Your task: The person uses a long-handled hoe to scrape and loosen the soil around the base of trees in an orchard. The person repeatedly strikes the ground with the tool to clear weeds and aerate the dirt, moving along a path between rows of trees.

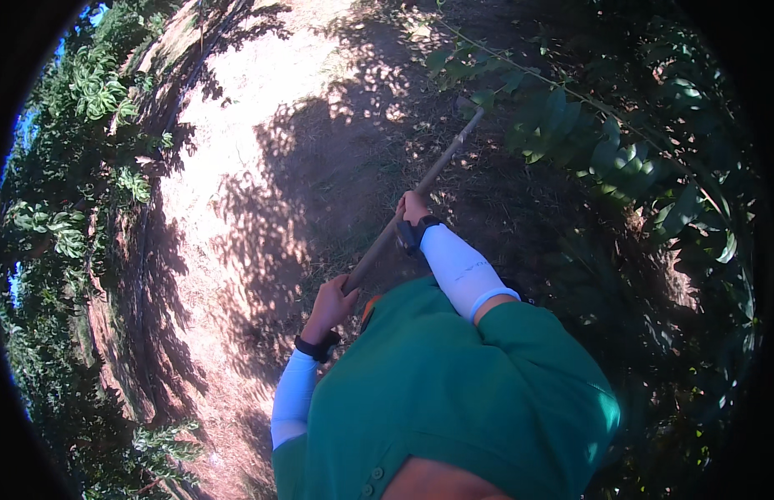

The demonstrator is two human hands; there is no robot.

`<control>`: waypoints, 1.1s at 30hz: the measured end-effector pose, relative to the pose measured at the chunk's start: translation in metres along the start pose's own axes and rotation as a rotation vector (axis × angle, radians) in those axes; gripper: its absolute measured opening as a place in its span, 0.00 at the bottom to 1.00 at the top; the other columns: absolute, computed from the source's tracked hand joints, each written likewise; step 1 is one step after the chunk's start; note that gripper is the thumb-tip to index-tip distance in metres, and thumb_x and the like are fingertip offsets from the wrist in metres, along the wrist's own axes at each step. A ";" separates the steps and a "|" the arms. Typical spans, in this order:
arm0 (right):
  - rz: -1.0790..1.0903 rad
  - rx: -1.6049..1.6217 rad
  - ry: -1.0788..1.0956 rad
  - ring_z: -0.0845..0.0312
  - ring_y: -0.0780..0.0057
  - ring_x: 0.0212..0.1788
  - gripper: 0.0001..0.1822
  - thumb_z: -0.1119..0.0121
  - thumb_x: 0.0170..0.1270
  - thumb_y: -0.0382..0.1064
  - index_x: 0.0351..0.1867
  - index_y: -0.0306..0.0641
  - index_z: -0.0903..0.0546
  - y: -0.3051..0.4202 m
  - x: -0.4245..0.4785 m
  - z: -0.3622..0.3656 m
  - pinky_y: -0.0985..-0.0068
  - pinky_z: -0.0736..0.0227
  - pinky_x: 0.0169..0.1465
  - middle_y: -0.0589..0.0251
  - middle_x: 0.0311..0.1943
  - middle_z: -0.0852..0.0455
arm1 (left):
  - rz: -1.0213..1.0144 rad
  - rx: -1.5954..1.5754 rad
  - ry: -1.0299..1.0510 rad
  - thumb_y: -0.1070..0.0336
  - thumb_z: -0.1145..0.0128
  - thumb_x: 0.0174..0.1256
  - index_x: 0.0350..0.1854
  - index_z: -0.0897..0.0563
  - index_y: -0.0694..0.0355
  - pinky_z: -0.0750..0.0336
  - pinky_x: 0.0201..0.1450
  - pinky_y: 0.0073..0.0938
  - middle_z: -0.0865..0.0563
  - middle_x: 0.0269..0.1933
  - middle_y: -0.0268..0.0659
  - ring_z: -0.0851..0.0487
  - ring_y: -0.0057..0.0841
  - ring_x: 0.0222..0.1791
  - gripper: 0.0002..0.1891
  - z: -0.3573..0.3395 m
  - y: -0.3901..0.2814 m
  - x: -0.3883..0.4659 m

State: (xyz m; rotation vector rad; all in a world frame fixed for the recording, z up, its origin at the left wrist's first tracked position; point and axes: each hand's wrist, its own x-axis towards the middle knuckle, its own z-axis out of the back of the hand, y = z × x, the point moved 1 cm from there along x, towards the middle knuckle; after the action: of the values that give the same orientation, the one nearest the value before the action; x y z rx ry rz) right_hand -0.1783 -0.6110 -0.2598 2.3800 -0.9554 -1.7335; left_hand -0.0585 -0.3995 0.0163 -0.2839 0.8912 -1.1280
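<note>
A long wooden tool handle [446, 159] slants across the view, from low beside my body up to the right. Around its lower end my left hand [332, 301] is closed, with a black band at the wrist. Farther up, my right hand [413, 206] grips the same shaft, below a black wrist device. The far end reaches down to the ground beside low leaves; a small greyish part [465, 105] shows there, too shaded to tell its kind. Both forearms wear white sleeves.
Leafy branches [568, 119] hang at the right, one stem arching close to the tool's far end. Dry soil [343, 169] with sparse grass and dappled shade lies before me. On the left, a dark thin line [143, 250], possibly a hose, runs along a row of leafy plants [56, 231].
</note>
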 end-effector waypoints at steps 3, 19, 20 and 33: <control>0.185 0.008 -0.056 0.30 0.70 0.22 0.06 0.54 0.51 0.37 0.23 0.38 0.30 0.041 0.006 0.019 0.72 0.35 0.24 0.60 0.19 0.29 | -0.176 0.030 -0.048 0.65 0.41 0.54 0.37 0.23 0.71 0.28 0.32 0.38 0.20 0.27 0.53 0.19 0.45 0.29 0.13 -0.014 -0.009 0.029; -0.131 0.107 -0.086 0.22 0.62 0.29 0.12 0.48 0.60 0.39 0.38 0.32 0.30 0.025 -0.033 0.062 0.65 0.23 0.33 0.52 0.30 0.22 | -0.136 0.157 0.213 0.59 0.41 0.55 0.39 0.20 0.70 0.27 0.33 0.37 0.18 0.27 0.51 0.18 0.42 0.29 0.17 0.006 -0.017 0.037; -0.161 0.182 -0.063 0.21 0.62 0.30 0.12 0.48 0.60 0.39 0.39 0.32 0.30 0.014 -0.021 0.061 0.65 0.23 0.34 0.52 0.30 0.22 | -0.087 0.141 0.205 0.59 0.41 0.55 0.39 0.21 0.70 0.27 0.33 0.37 0.18 0.27 0.52 0.18 0.42 0.29 0.17 0.018 -0.014 0.023; -0.375 0.023 0.184 0.31 0.65 0.25 0.03 0.57 0.57 0.31 0.26 0.36 0.35 -0.140 -0.070 -0.100 0.66 0.26 0.36 0.56 0.21 0.31 | 0.132 0.087 -0.089 0.65 0.40 0.55 0.42 0.21 0.69 0.28 0.29 0.29 0.18 0.26 0.48 0.19 0.28 0.25 0.16 0.116 0.077 -0.131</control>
State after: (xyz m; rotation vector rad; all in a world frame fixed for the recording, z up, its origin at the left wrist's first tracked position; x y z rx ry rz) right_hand -0.0404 -0.4938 -0.2169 2.8166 -0.5341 -1.5650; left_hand 0.0598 -0.2782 0.1041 -0.2000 0.7689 -1.0212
